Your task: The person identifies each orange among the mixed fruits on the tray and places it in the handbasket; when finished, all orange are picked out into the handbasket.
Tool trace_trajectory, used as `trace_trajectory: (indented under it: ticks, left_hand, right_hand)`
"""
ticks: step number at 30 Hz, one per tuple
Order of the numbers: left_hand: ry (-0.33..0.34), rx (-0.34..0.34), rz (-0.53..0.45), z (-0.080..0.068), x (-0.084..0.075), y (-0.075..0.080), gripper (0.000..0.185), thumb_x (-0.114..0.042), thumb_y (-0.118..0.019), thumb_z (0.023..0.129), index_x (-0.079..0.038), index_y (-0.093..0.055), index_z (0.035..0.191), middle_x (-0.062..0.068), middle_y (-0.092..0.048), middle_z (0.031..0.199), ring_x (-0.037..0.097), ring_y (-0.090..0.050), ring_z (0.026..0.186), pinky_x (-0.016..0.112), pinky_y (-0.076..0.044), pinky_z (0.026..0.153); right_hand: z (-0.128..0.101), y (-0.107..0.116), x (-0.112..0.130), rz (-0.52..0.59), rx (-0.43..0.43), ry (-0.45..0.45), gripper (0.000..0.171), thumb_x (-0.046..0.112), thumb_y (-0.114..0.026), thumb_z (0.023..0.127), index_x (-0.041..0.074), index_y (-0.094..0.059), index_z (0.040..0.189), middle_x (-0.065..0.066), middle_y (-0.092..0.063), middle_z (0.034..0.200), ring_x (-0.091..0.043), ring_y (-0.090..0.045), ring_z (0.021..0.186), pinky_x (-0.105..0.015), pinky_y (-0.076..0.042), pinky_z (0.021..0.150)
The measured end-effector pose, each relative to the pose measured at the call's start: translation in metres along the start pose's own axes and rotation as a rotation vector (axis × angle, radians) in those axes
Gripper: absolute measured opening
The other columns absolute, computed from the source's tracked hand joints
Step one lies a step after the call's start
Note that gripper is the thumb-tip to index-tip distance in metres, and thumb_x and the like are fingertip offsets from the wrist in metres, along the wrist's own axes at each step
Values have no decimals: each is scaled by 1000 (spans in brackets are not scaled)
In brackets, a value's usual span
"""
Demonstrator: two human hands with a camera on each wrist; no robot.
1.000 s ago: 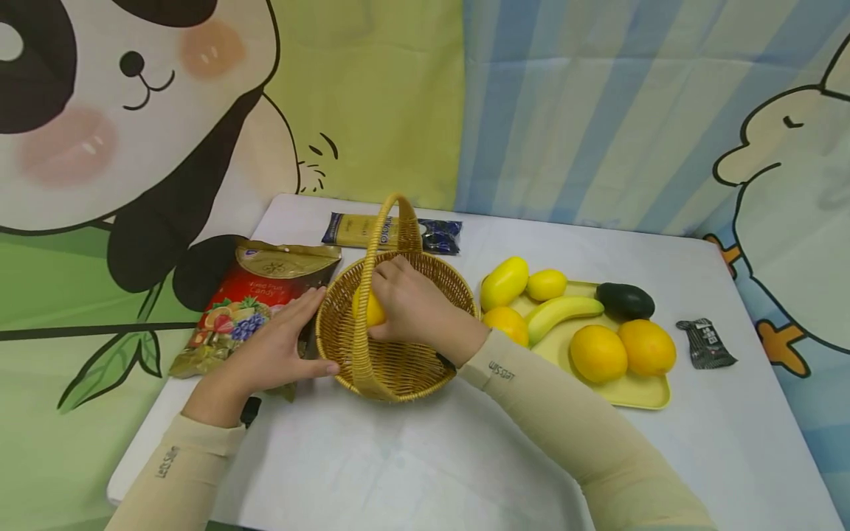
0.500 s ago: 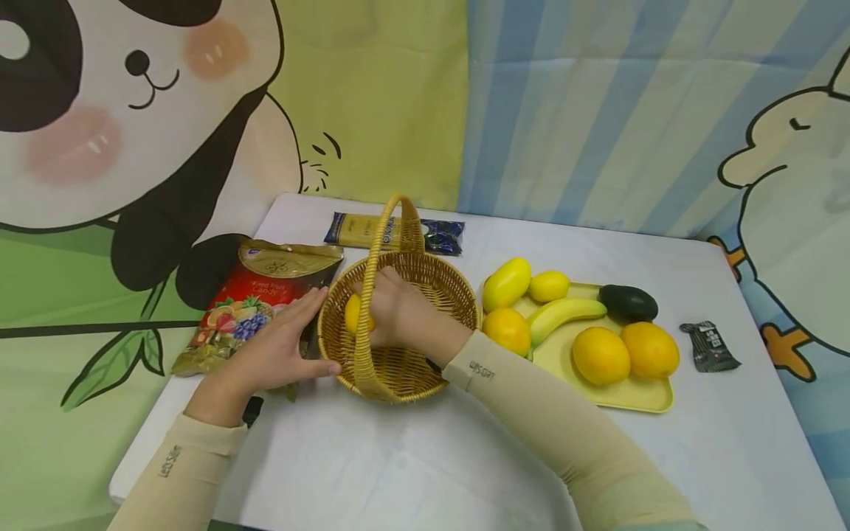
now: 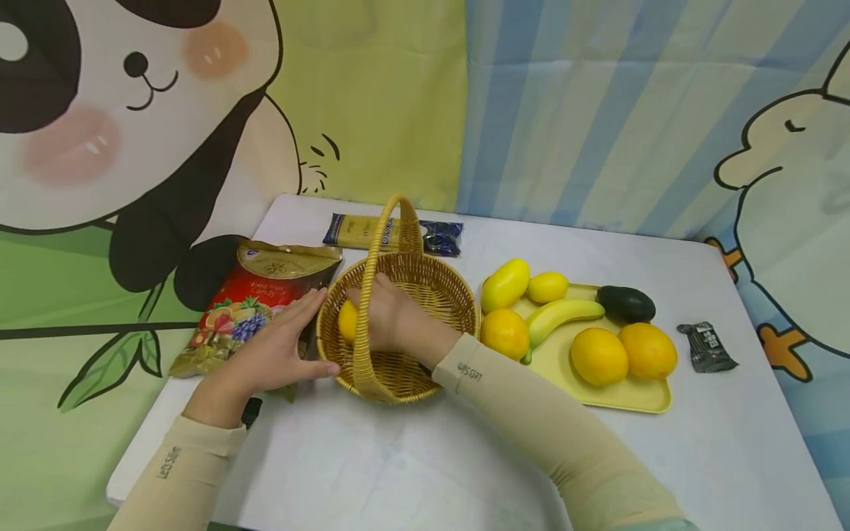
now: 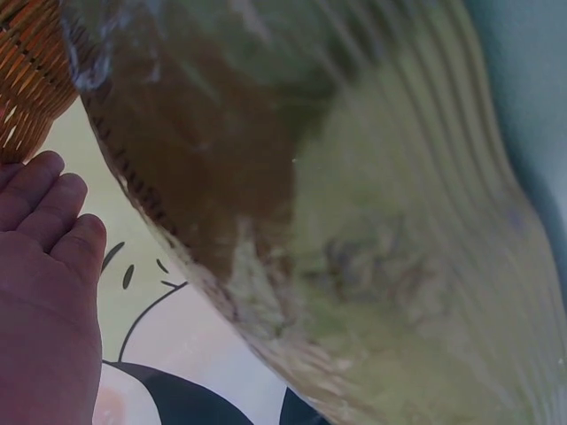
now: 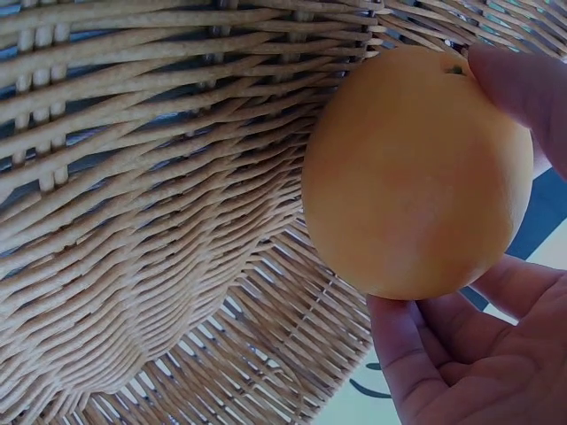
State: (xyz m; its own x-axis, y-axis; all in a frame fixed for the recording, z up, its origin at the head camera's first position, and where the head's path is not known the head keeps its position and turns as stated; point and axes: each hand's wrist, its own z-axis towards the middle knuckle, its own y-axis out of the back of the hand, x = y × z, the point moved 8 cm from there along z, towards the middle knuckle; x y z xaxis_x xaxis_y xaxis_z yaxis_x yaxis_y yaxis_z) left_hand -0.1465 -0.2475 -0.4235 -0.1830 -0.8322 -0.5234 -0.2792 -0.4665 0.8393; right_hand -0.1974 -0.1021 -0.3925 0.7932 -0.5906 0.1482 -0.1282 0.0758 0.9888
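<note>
R hand (image 3: 395, 317) grips orange (image 5: 416, 177) btwn thumb & fingers, inside wicker basket (image 3: 441, 291), nr its L wall. L hand (image 3: 282, 350) flat, fingers straight, at basket's L side, by candy bag (image 3: 265, 291). Fruit tray (image 3: 551, 355) w/ banana (image 3: 564, 313) on R.

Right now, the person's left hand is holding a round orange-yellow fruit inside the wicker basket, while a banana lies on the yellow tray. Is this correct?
Not quite, the hand is wrong: the right wrist view shows the right hand holding the round orange-yellow fruit inside the wicker basket, while a banana lies on the yellow tray.
</note>
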Motion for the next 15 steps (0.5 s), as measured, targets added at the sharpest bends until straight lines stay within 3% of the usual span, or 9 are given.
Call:
trace_trajectory:
  ticks: [7, 15]
  left_hand:
    - [-7, -2, -4, 0, -1, 1, 126, -68, -84, 76, -26, -11, 170, 12, -16, 177, 44, -18, 162, 77, -22, 122]
    - [-5, 4, -3, 1, 0, -1, 127, -69, -83, 75, -27, -10, 170, 11, -16, 177, 44, -17, 162, 76, -22, 122]
  right_hand:
    - [2, -4, -1, 44, 26, -31, 65, 46, -70, 94, 8, -56, 145, -4, -69, 130, -22, -54, 122, -33, -41, 115]
    - [2, -7, 0, 8, 31, -19, 64, 43, -69, 95, 7, -54, 146, -6, -69, 130, -22, -55, 122, -34, -40, 115]
